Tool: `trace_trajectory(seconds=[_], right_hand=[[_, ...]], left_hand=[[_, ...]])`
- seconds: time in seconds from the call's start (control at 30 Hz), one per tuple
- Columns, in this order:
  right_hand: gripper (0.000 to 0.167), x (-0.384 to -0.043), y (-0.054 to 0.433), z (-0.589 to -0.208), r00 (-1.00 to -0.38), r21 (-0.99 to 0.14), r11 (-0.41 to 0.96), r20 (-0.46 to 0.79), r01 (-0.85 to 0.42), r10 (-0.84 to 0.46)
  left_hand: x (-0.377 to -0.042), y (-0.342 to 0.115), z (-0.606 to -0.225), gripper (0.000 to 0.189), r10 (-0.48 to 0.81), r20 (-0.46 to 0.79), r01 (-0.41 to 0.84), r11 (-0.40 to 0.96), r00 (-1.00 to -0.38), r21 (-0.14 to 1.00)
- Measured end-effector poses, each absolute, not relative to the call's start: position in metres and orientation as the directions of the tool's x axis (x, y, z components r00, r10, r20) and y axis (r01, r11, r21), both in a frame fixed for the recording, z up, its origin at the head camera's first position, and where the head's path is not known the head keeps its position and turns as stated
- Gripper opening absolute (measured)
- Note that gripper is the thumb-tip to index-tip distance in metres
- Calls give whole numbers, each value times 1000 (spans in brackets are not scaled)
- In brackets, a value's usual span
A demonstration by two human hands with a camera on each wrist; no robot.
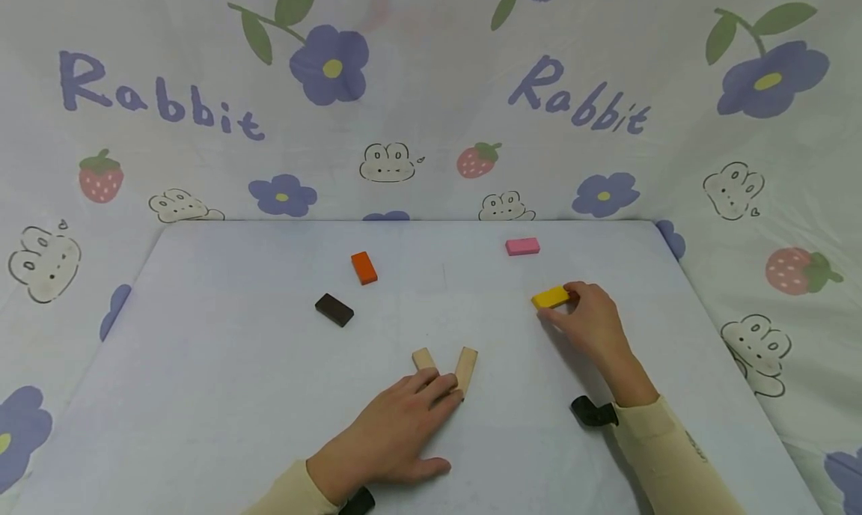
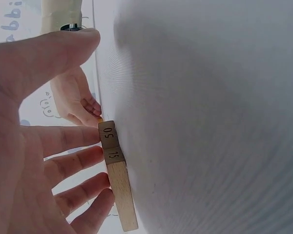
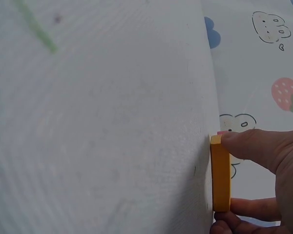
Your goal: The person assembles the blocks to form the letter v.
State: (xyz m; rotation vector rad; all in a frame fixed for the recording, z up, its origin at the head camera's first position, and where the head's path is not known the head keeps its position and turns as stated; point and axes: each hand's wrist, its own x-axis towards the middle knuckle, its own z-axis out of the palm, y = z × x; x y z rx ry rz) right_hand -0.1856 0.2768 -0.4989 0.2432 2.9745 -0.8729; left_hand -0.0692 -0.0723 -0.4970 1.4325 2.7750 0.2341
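My right hand (image 1: 592,320) pinches a yellow block (image 1: 551,297) by its ends, thumb at one end and fingers at the other. In the right wrist view the yellow block (image 3: 221,173) lies close along the white surface. My left hand (image 1: 404,425) rests with fingers spread and nearly straight on two plain wooden blocks, its thumb held apart. The left wooden block (image 1: 423,358) and the right wooden block (image 1: 467,365) form a V, partly hidden by the fingers. The left wrist view shows printed numbers on the wooden block ends (image 2: 108,132).
A dark brown block (image 1: 334,310) and an orange block (image 1: 364,268) lie left of the middle. Farther back on the right is a pink block (image 1: 522,246). The white tabletop (image 1: 222,365) ends at a patterned cloth (image 1: 417,88) behind it.
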Motion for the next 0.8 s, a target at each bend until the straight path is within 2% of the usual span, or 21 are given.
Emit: trace_trajectory(seconds=[0.57, 0.8], right_hand=[[70, -184, 278, -500, -989, -558, 817, -74, 145, 125], [68, -185, 279, -502, -997, -573, 816, -41, 81, 71]], left_hand=[[-70, -73, -498, 87, 814, 29, 809, 571, -580, 143], [-70, -73, -499, 89, 813, 21, 806, 573, -582, 148]])
